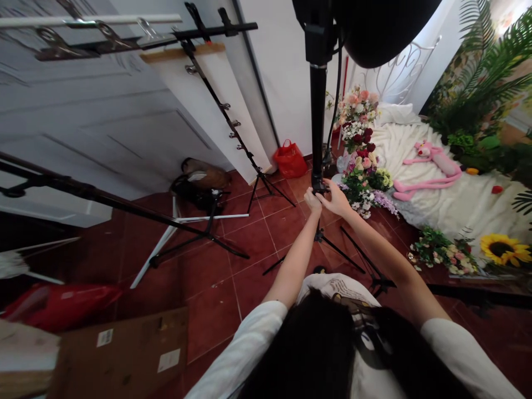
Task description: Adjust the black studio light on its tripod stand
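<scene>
A black light stand (pixel 317 119) rises upright in front of me, with a large dark lamp head (pixel 376 27) at its top and a cable hanging beside the pole. My left hand (pixel 312 200) is closed around the stand at a collar low on the pole. At the same collar, my right hand (pixel 336 198) has its fingers and thumb on what looks like a clamp knob (pixel 321 188). The hands nearly touch each other. Below them the stand's spread legs (pixel 343 254) rest on the red tiles.
Left stands a black backdrop stand (pixel 224 111) with metal clips and a white roll. A second stand's pole (pixel 103 197) crosses the left side. A red bag (pixel 290 159) sits by the wall, a cardboard box (pixel 124 349) lower left. Right are flowers (pixel 361 166) and a pink plush toy (pixel 443 162).
</scene>
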A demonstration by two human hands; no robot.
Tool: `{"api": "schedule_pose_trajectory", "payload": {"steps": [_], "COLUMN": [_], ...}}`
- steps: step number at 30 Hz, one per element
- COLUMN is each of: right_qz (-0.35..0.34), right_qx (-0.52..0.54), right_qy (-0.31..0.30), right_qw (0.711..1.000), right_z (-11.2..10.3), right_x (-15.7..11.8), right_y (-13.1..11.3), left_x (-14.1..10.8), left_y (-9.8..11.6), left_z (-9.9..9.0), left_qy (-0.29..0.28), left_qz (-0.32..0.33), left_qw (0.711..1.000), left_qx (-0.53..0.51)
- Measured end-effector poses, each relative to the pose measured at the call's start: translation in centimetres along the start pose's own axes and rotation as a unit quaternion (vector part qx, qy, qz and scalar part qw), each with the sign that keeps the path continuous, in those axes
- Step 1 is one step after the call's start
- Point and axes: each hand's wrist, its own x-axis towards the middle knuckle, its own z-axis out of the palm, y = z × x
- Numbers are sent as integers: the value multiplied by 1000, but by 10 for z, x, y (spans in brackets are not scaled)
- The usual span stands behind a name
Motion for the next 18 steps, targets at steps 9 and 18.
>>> {"api": "schedule_pose_trajectory", "payload": {"steps": [9,18], "right_qz": [-15,16], "right_qx": [-64,-84], "right_qy": [-52,-38], "right_qw": [996,996], "right_z": [-5,5], "right_x": [-49,-3], "right_y": [33,48], "left_x": [1,2], "left_y": [0,-7], "left_z": [3,5], "left_qy": [27,29], "left_qz": [5,3], "left_qw": [999,1000], "left_qx": [47,5]}}
